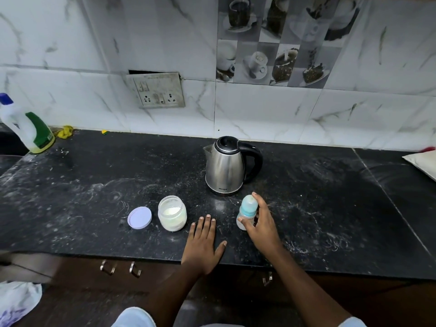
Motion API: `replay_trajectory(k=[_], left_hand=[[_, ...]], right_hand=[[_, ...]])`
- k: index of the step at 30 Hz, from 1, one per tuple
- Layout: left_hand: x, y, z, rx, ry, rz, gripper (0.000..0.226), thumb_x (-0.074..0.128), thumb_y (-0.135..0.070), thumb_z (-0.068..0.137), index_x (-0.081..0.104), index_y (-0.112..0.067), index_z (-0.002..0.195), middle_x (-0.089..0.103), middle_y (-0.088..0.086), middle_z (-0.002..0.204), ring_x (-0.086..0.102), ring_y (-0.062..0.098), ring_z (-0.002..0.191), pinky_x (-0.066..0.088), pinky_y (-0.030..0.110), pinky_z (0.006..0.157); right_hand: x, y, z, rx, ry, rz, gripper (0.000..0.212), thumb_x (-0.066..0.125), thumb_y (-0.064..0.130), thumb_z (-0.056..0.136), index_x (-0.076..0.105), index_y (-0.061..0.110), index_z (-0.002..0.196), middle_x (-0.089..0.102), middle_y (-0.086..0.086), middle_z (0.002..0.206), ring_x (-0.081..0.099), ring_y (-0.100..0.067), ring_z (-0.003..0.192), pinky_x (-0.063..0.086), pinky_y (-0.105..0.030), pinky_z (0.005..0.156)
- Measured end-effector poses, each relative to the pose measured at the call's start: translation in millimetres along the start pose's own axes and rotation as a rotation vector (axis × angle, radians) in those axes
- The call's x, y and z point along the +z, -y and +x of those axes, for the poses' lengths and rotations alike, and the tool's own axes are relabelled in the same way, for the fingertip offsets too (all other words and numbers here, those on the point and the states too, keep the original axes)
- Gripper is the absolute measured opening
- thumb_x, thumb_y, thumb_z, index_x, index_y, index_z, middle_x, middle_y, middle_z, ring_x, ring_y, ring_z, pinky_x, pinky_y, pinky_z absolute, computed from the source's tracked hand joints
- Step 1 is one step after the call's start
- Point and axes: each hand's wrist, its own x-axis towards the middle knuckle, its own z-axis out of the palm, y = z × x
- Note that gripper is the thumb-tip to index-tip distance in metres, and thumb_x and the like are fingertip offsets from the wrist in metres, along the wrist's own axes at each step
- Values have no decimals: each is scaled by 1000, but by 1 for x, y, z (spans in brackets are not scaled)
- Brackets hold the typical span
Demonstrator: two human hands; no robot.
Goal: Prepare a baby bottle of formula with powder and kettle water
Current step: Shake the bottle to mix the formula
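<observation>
A small baby bottle (247,210) with a blue cap stands upright on the black counter (94,190). My right hand (262,223) curls round it, thumb on the near side and fingers behind. My left hand (204,244) lies flat on the counter with straight fingers, between the bottle and an open clear jar of white powder (172,213). The jar's lilac lid (139,217) lies flat just left of the jar. A steel kettle (225,165) with a black handle and a shut lid stands behind the bottle.
A white and green detergent bottle (28,126) stands at the far left by the wall. A wall socket plate (157,90) sits above the counter. A pale cloth (422,162) lies at the right edge. Cabinet handles (121,269) show below the counter's front edge.
</observation>
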Motion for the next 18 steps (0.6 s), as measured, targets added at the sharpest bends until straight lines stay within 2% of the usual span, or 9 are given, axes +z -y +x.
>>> replay_trajectory(k=[2, 4, 7, 9, 12, 18], left_hand=[[0, 0, 0, -1, 1, 0, 88, 13, -70, 105, -1, -14, 172, -7, 7, 181, -14, 25, 166, -15, 45, 133], [1, 0, 0, -2, -3, 0, 88, 12, -70, 105, -1, -14, 172, -7, 7, 181, -14, 25, 166, -15, 44, 133], [1, 1, 0, -4, 4, 3, 90, 6, -71, 102, -1, -14, 172, -8, 7, 180, -15, 25, 166, -15, 44, 133], [2, 1, 1, -6, 2, 1, 92, 3, -72, 99, -1, -14, 172, -8, 7, 180, -15, 24, 166, -16, 44, 132], [2, 1, 1, -5, -3, -6, 92, 5, -72, 100, -1, -14, 172, -8, 7, 180, -15, 24, 166, -17, 44, 131], [2, 1, 1, -13, 10, -16, 93, 2, -72, 99, -3, -15, 171, -10, 6, 180, -16, 24, 166, -17, 44, 132]], right_hand=[[2, -4, -1, 25, 1, -2, 92, 81, 18, 90, 26, 56, 152, 30, 40, 150, 37, 16, 137, 44, -41, 117], [2, -6, -2, 41, 0, -4, 95, 81, 18, 90, 23, 64, 150, 30, 41, 150, 38, 13, 137, 44, -41, 117], [4, -9, -3, 56, -5, 14, 99, 81, 16, 90, 20, 68, 148, 36, 31, 153, 43, -5, 143, 44, -47, 116], [7, -12, -4, 61, -6, 31, 101, 81, 14, 89, 20, 69, 147, 35, 34, 154, 42, -8, 145, 44, -49, 117], [9, -16, -5, 73, -3, 37, 102, 81, 14, 89, 20, 69, 148, 27, 45, 153, 39, -2, 147, 42, -46, 120], [14, -17, -10, 63, -17, 8, 105, 81, 12, 89, 17, 71, 148, 24, 45, 153, 28, 21, 141, 33, -27, 119]])
